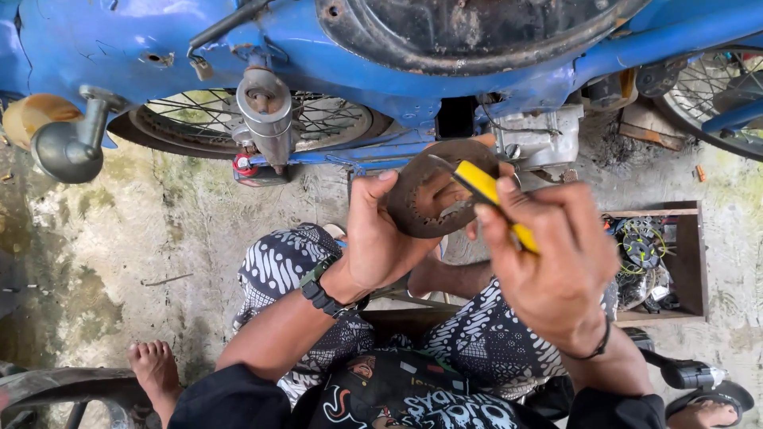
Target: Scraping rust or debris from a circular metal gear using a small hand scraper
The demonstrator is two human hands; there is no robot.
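My left hand [380, 238] grips a round, rusty brown metal disc [421, 191] with a toothed inner hole, holding it up in front of me. My right hand [548, 254] is closed around a yellow-handled tool [489, 195], whose metal tip rests against the disc's face. Both hands hover above my knees, which wear black-and-white patterned shorts. A dark watch band circles my left wrist. Just beyond the disc stands a blue motorcycle [381, 56], seen from above, with its engine block [536, 135] close behind the disc.
A spoked wheel [238, 119] lies under the blue frame, another spoked wheel [715, 95] at the right. A wooden box [691, 262] with small parts and wires sits at my right. My bare foot [155, 369] rests on stained concrete floor [119, 254].
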